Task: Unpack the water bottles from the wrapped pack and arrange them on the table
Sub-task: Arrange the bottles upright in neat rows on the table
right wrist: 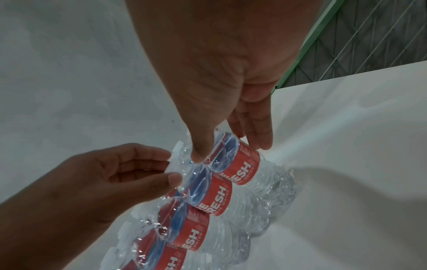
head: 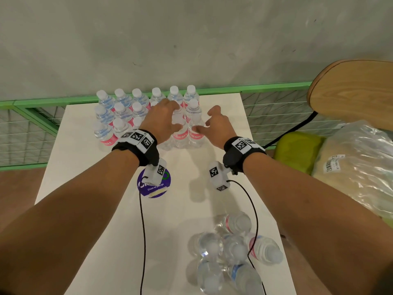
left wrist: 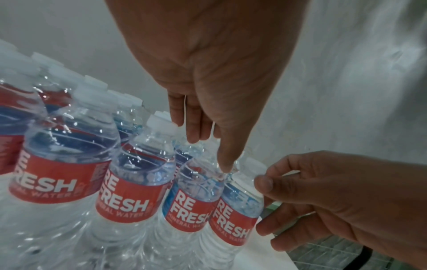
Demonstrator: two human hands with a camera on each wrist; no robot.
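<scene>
Several upright water bottles [head: 125, 116] with red labels stand in rows at the far end of the white table [head: 89, 188]. My left hand [head: 168, 118] grips the neck of one front-row bottle [left wrist: 196, 184], thumb in front and fingers behind. Beside it, my right hand [head: 210, 122] holds the rightmost bottle [right wrist: 240, 164] between thumb and fingers. Both bottles stand on the table, touching each other. Another cluster of bottles [head: 234, 250] sits at the near edge; I cannot tell whether wrap is still round them.
A purple round sticker [head: 153, 186] lies mid-table under my left wrist. To the right of the table are a wooden chair seat [head: 350, 90], a green cushion [head: 297, 152] and clear plastic bags [head: 357, 167]. A green wire fence [head: 42, 128] runs behind the table.
</scene>
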